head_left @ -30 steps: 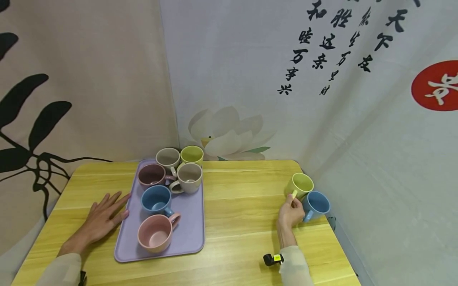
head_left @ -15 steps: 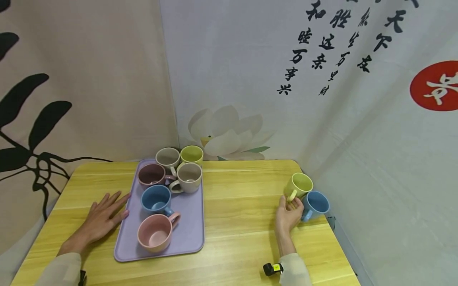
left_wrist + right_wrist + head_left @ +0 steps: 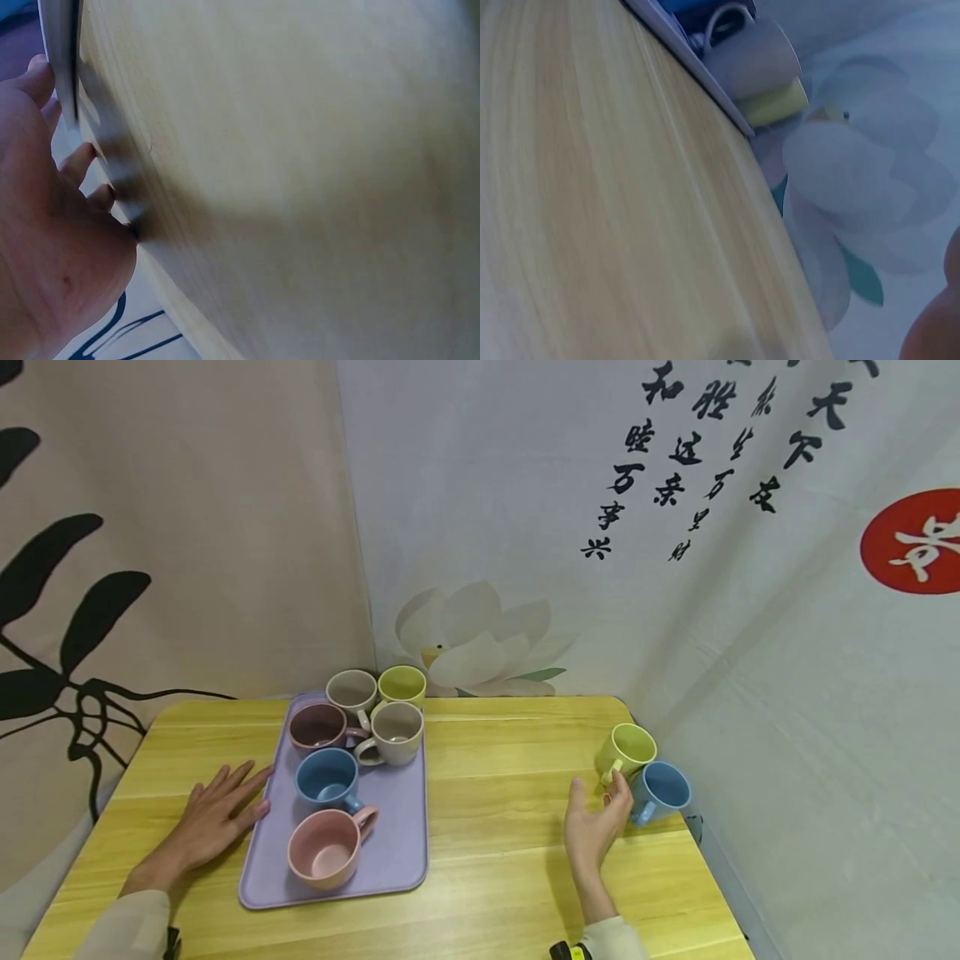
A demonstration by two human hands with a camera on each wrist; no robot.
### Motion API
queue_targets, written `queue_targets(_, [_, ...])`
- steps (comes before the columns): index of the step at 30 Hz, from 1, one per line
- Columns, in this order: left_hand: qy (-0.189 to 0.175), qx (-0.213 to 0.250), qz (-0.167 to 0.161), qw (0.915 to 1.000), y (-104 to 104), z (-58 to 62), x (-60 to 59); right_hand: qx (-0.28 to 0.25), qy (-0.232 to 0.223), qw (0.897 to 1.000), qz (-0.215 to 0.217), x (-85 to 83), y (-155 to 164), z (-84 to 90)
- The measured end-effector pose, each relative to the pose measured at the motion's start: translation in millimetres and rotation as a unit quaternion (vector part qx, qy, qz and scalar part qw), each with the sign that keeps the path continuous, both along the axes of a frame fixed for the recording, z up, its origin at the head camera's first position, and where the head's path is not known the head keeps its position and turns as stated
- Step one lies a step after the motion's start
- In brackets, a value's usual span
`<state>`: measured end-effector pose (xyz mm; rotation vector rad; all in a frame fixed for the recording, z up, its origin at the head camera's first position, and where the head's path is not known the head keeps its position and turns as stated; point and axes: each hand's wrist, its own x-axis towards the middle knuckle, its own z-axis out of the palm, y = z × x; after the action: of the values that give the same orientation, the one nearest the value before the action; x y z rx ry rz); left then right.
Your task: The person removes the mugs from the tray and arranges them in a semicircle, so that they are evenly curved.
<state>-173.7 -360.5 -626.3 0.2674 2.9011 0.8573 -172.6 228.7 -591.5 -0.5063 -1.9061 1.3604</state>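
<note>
On the right of the wooden table [image 3: 495, 827] stand a yellow-green mug [image 3: 628, 749] and a blue mug [image 3: 659, 789], side by side. My right hand [image 3: 592, 822] is just in front of them, fingers relaxed and empty, fingertips close to the yellow-green mug's handle. My left hand [image 3: 213, 814] lies flat on the table, its fingers against the left edge of a lilac tray [image 3: 401, 847]. The tray holds several mugs: pink [image 3: 327, 849], blue [image 3: 328, 779], mauve [image 3: 318, 727], beige [image 3: 396, 732], grey [image 3: 352, 691] and yellow-green [image 3: 402, 685].
Printed cloth backdrops close in the table at the back and right. The table's right edge runs just past the blue mug. The right wrist view shows the tray's edge [image 3: 697, 64], a beige mug [image 3: 754, 56] and bare tabletop [image 3: 592, 225].
My right hand has let go of the yellow-green mug's handle, opened and drawn back a little toward me. The left hand and the tray have stayed put.
</note>
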Motion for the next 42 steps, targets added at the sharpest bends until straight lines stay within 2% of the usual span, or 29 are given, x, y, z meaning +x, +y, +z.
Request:
queue_targets(5, [0.002, 0.000, 0.001, 1.0000, 0.2, 1.4, 0.4, 0.058, 0.025, 0.995, 0.074, 6.2, -20.5, 9.5])
queue_targets(9, [0.002, 0.000, 0.000, 1.0000, 0.5, 1.6, 0.1, 0.075, 0.035, 0.986, 0.143, 9.8, -36.8, 16.3])
queue_targets(15, [-0.001, -0.001, 0.001, 1.0000, 0.4, -0.3, 0.1, 0.078, 0.024, 0.965, 0.250, 11.0, -59.6, 24.2])
queue_targets(22, [-0.001, -0.002, 0.001, 1.0000, -0.5, -0.5, 0.0, 0.095, 0.005, 0.939, 0.330, 11.8, -92.9, 29.4])
queue_targets(26, [-0.003, 0.000, 0.001, 1.0000, -0.2, -0.3, -0.2, 0.127, 0.011, 0.919, 0.373, 12.9, -110.6, 30.0])
queue_targets(33, [-0.003, 0.000, 0.002, 1.0000, 0.8, -0.7, 0.1, 0.191, 0.049, 0.875, 0.443, 11.7, -132.5, 23.9])
queue_targets(42, [0.005, 0.000, -0.001, 1.0000, 0.9, 0.4, 0.2, 0.209, -0.021, 0.813, 0.543, 11.1, -151.2, 19.4])
